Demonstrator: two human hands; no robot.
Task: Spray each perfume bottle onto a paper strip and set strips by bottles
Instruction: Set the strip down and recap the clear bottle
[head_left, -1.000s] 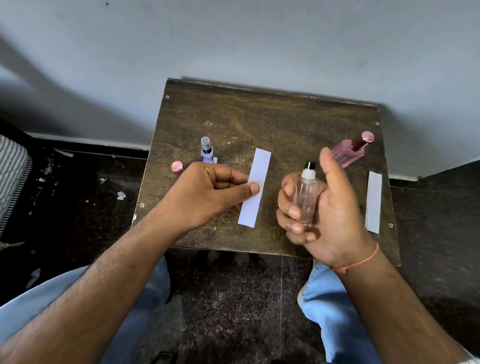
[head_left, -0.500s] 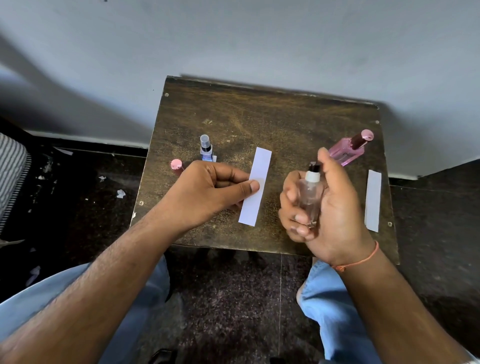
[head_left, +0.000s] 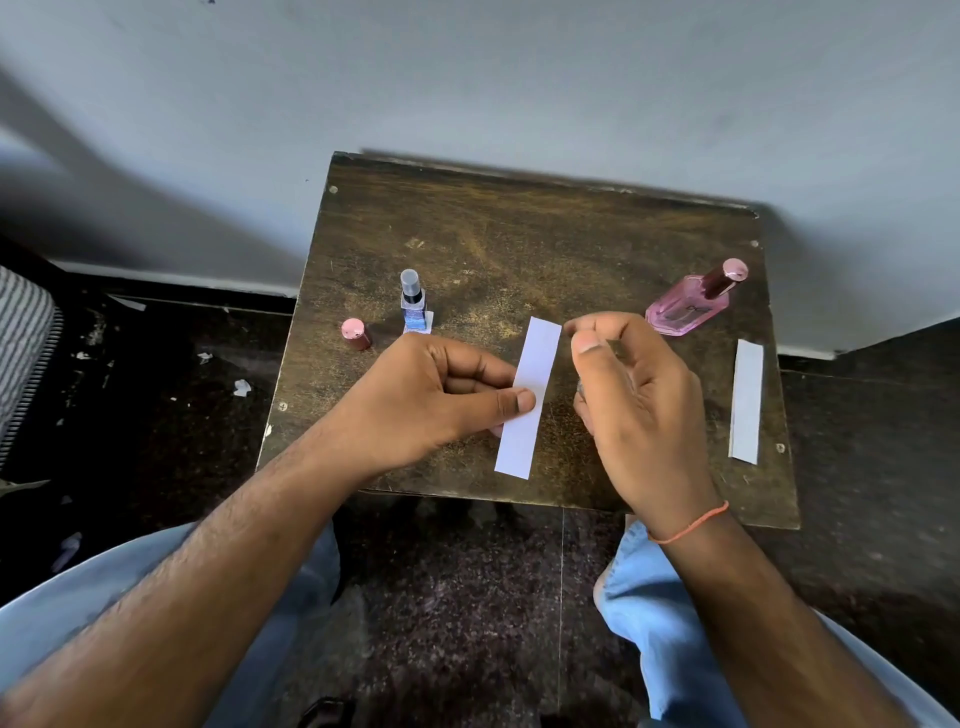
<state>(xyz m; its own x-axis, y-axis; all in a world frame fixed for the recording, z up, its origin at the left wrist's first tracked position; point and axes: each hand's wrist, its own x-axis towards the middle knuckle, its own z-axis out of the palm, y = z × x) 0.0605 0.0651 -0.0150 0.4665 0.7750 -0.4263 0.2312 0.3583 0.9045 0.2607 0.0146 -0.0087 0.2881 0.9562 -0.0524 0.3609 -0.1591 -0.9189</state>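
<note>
The left hand (head_left: 431, 400) pinches a white strip (head_left: 527, 397) between thumb and curled fingers, holding it over the middle of the worktop (head_left: 519, 244), its long axis running away from the person. Just right of the strip, the right hand (head_left: 636, 395) is turned back-up, fingers curled inward and thumb pointing toward the strip's far end. A clear bottle (head_left: 581, 387) is almost wholly hidden inside that hand (only a glassy sliver shows by the palm), so the hand seems clamped on it, though how the fingers sit on the sprayer cannot be told.

On the worktop's left part a small blue bottle (head_left: 413, 306) stands upright, with a bit of paper (head_left: 429, 319) showing just behind its base. A pink cap (head_left: 355, 333) stands just left of it. At the right far corner a pink bottle (head_left: 691, 301) stands, leaning outward in the wide-angle view. Near it, along the right edge, lies a second strip (head_left: 746, 401), flat.
</note>
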